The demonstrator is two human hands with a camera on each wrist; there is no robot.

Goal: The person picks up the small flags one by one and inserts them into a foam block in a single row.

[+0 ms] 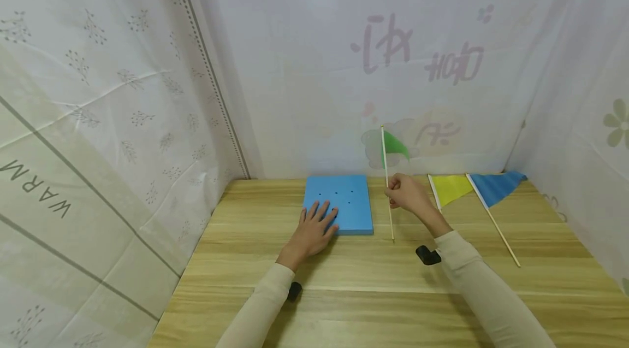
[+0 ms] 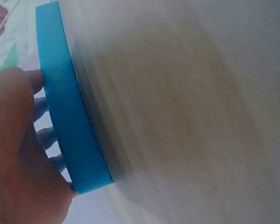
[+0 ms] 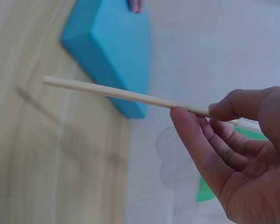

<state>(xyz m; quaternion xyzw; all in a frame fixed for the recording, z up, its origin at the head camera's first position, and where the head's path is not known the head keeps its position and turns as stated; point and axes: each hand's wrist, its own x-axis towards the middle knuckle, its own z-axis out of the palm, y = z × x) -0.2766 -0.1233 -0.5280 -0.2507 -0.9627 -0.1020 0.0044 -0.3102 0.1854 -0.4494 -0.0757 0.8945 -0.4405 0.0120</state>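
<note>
A flat blue foam block (image 1: 356,217) with several small holes in its top lies near the back of the table. On its front left part rests my left hand (image 1: 313,232), fingers spread. The left wrist view shows the block's thick front side (image 2: 67,102), with the thumb touching its upper edge. To the right of the block, my right hand (image 1: 409,195) pinches the wooden stick of a green flag (image 1: 395,146) between thumb and fingers. The flag is nearly upright. In the right wrist view the bare end of the stick (image 3: 107,92) points past the block, apart from it.
A yellow flag (image 1: 449,188) and a blue flag (image 1: 496,187) lie on the wooden table (image 1: 363,310) at the right, the yellow one's stick partly hidden by my right arm. Printed curtains (image 1: 304,64) hang behind and at both sides. A black wrist device (image 1: 427,255) sticks out by the right sleeve.
</note>
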